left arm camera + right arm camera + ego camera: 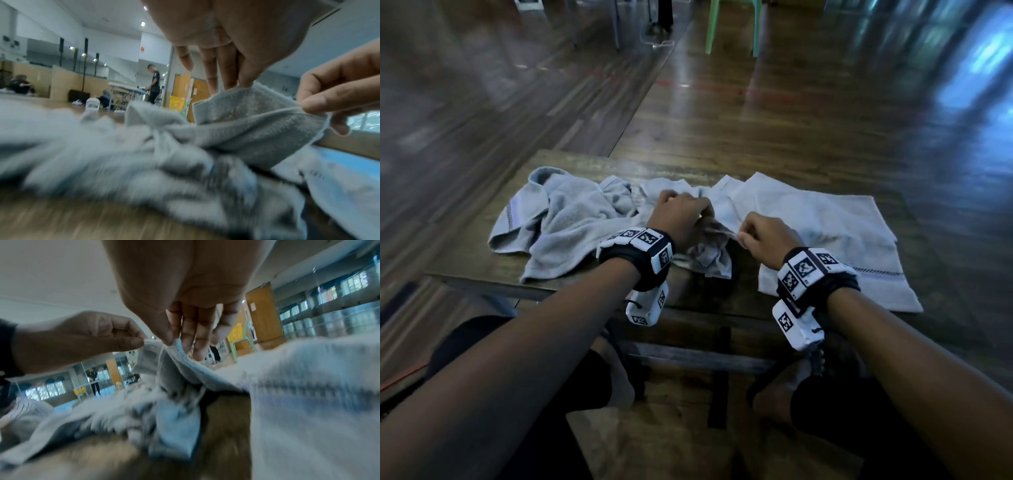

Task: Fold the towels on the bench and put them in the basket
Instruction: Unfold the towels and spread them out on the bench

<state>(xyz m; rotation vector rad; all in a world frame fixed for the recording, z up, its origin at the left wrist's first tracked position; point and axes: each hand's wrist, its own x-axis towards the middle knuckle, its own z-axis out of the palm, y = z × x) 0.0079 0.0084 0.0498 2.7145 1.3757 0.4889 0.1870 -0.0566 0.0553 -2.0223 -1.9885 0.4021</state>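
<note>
- My left hand (683, 214) pinches the raised edge of the small grey towel (710, 255) at mid-bench; in the left wrist view the fingertips (232, 82) close on the top hem.
- My right hand (765, 236) pinches the same hem just beside the left, thumb and forefinger clamped on the cloth; the two hands are near each other but not touching.
- The small grey towel hangs bunched below both grips, its lower part resting on the wooden bench (482, 270), near the front edge.
- A crumpled towel (565, 219) lies to the left on the bench, in loose folds.
- A flat towel (825, 236) lies spread to the right, its striped border toward me.
- Whether the small towel overlaps its neighbours: cannot tell, wrist views are blurred.
- A green chair (734, 25) stands on the wooden floor beyond the bench.
</note>
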